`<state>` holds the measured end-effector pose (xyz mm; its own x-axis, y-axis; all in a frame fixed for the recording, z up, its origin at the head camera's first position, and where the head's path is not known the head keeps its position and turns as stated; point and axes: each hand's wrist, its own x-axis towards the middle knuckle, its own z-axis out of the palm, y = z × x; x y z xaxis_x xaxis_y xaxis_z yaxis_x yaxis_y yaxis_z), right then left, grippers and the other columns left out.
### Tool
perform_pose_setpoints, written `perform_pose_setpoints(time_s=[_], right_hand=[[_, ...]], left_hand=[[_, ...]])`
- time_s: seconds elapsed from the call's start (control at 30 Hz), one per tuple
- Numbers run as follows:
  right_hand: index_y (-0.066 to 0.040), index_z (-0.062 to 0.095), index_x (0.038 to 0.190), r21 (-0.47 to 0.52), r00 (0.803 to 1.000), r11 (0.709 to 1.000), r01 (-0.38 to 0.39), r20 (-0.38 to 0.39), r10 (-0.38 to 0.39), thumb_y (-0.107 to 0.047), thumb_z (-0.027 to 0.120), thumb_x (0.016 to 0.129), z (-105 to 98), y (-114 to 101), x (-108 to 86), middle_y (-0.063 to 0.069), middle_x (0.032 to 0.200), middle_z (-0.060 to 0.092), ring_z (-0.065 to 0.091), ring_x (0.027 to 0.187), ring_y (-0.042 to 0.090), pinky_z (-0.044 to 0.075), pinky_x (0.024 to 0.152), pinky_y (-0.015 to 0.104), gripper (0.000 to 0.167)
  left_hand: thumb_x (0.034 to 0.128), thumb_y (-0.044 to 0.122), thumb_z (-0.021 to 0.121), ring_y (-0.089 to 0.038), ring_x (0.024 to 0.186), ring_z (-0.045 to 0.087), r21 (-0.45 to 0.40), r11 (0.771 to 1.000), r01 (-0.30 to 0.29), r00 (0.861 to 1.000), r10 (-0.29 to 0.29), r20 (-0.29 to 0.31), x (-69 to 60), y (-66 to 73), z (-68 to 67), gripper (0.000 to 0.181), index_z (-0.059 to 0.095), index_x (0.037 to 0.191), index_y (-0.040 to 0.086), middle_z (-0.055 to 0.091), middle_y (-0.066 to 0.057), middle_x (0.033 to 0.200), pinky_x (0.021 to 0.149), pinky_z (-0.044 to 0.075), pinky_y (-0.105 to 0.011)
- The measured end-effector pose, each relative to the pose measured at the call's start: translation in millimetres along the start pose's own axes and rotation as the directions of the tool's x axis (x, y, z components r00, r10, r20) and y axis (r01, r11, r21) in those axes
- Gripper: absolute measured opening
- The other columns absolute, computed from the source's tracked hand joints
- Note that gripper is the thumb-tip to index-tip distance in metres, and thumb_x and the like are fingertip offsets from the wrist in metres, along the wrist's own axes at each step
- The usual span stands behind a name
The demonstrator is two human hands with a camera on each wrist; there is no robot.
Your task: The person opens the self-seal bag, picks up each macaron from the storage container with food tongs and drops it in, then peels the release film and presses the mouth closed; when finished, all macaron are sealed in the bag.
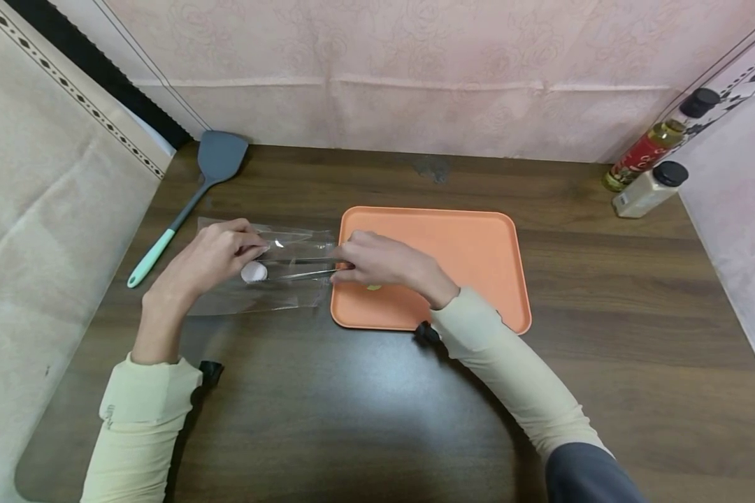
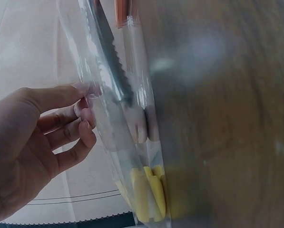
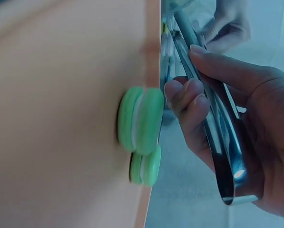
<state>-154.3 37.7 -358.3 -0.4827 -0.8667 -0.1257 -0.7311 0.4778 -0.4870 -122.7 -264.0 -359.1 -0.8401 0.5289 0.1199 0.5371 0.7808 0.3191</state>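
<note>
My left hand [image 1: 217, 251] pinches the edge of a clear plastic bag [image 1: 245, 304] that lies left of the orange tray [image 1: 459, 241]. Metal tongs [image 3: 222, 137] are held in my right hand [image 1: 384, 262], over the tray's left part. Their serrated tips [image 2: 114, 61] reach into the bag, close to a white macaron [image 1: 254, 272]; I cannot tell whether they grip it. Yellow macarons [image 2: 149, 194] lie deeper in the bag in the left wrist view. In the right wrist view, two green macarons [image 3: 141, 121] sit on the tray, largely hidden by my hand in the head view.
A grey spatula [image 1: 191, 199] with a mint handle lies on the dark wooden table [image 1: 352, 405] at the left. At the back right stand an oil bottle [image 1: 644, 155] with a red label and a black-capped jar [image 1: 644, 194]. Pale cloth [image 1: 415, 84] hangs behind.
</note>
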Motion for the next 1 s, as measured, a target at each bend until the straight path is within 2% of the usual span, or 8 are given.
perform_pose_setpoints(time_s=[0.17,0.27,0.53,0.73,0.9,1.0], right_hand=[[-0.005,0.074,0.111,0.004,0.999,0.999,-0.038,0.020,0.038,-0.024,0.072,0.109,0,-6,8.1,-0.008,0.057,0.032,0.026,0.054,0.005,0.025,0.059,0.023,0.019],[-0.005,0.076,0.117,0.013,0.998,0.999,-0.048,0.028,0.048,-0.024,0.072,0.109,1,-7,11.8,-0.008,0.058,0.035,0.028,0.053,0.005,0.027,0.059,0.023,0.021],[-0.006,0.076,0.106,0.009,0.999,0.999,-0.031,0.011,0.031,-0.025,0.072,0.109,3,-8,19.9,-0.008,0.061,0.038,0.036,0.056,0.006,0.035,0.061,0.023,0.020],[-0.005,0.076,0.112,0.058,0.998,0.997,-0.052,0.028,0.050,-0.026,0.072,0.109,3,-8,23.4,-0.008,0.057,0.037,0.033,0.052,0.004,0.032,0.059,0.023,0.022],[-0.001,0.073,0.129,0.065,0.993,0.993,-0.103,0.059,0.099,-0.028,0.073,0.109,0,-8,15.0,-0.008,0.059,0.038,0.031,0.053,0.004,0.032,0.061,0.024,0.034],[-0.002,0.071,0.138,0.065,0.993,0.992,-0.107,0.054,0.103,-0.027,0.073,0.109,-6,-5,0.2,-0.005,0.061,0.051,0.041,0.054,0.004,0.041,0.064,0.024,0.039]], left_hand=[[0.1009,-0.003,0.075,-0.030,0.083,0.075,-0.002,1.000,0.006,1.000,-0.006,0.004,-0.5,0.1,-0.4,0.011,0.083,0.107,-0.008,0.075,-0.019,0.101,0.070,0.061,-0.046],[0.1013,-0.003,0.075,-0.030,0.082,0.074,0.001,1.000,0.011,1.000,-0.011,0.008,-0.4,0.5,-0.4,0.011,0.083,0.107,-0.008,0.074,-0.019,0.100,0.070,0.061,-0.046],[0.1032,0.000,0.074,-0.032,0.085,0.075,0.006,0.999,0.036,0.999,-0.036,0.028,0.7,1.7,-0.8,0.013,0.083,0.109,-0.008,0.074,-0.020,0.102,0.074,0.063,-0.049],[0.1034,0.000,0.074,-0.032,0.086,0.075,-0.001,0.999,0.050,0.998,-0.050,0.038,1.3,2.4,-1.3,0.014,0.082,0.110,-0.008,0.074,-0.021,0.105,0.074,0.063,-0.049],[0.1024,-0.001,0.074,-0.032,0.086,0.075,-0.002,0.999,0.041,0.999,-0.041,0.031,1.1,1.9,-1.6,0.013,0.082,0.109,-0.009,0.074,-0.021,0.104,0.073,0.063,-0.048],[0.1022,-0.002,0.074,-0.032,0.085,0.076,-0.006,0.999,0.032,0.999,-0.032,0.024,0.6,0.9,-1.8,0.013,0.082,0.109,-0.008,0.074,-0.021,0.103,0.073,0.063,-0.048]])
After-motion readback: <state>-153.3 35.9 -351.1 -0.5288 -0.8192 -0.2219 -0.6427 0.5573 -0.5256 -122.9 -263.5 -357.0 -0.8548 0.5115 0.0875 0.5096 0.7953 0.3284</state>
